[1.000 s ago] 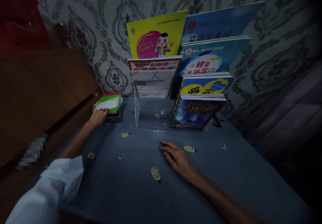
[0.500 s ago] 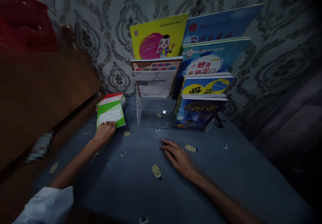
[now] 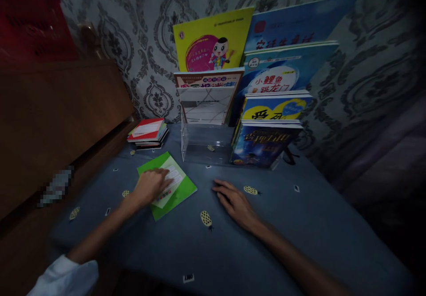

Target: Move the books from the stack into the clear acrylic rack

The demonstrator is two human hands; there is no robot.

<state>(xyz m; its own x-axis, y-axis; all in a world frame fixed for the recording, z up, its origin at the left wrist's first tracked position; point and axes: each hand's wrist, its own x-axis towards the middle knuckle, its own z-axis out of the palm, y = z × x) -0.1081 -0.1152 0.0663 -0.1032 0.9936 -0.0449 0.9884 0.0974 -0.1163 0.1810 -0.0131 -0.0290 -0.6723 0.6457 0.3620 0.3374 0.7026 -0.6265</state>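
A green exercise book [image 3: 184, 198] with a pale label panel lies turned at an angle on the cloth. My left hand [image 3: 151, 187] is over its left side, fingers curled on the cover; the thumb is partly hidden. My right hand [image 3: 234, 203] rests palm down on the dark blue tablecloth [image 3: 233, 260], fingers stretched out and holding nothing. Behind my left hand is a stack of small books [image 3: 148, 132], a red one on top. Nearest beyond my right hand stands a clear acrylic book rack [image 3: 206, 154].
The rack's right side holds several upright books, a dark blue one [image 3: 262, 147] in front. On its left side stand a yellow book [image 3: 213, 43] and a whitish one [image 3: 206, 105]. A brown wooden panel [image 3: 60, 123] borders the left; patterned wallpaper [image 3: 159, 56] is behind.
My left hand has brought the green exercise book off the stack, toward me and to the right, turning it. The red book on the stack is now uncovered. My right hand stays in place.
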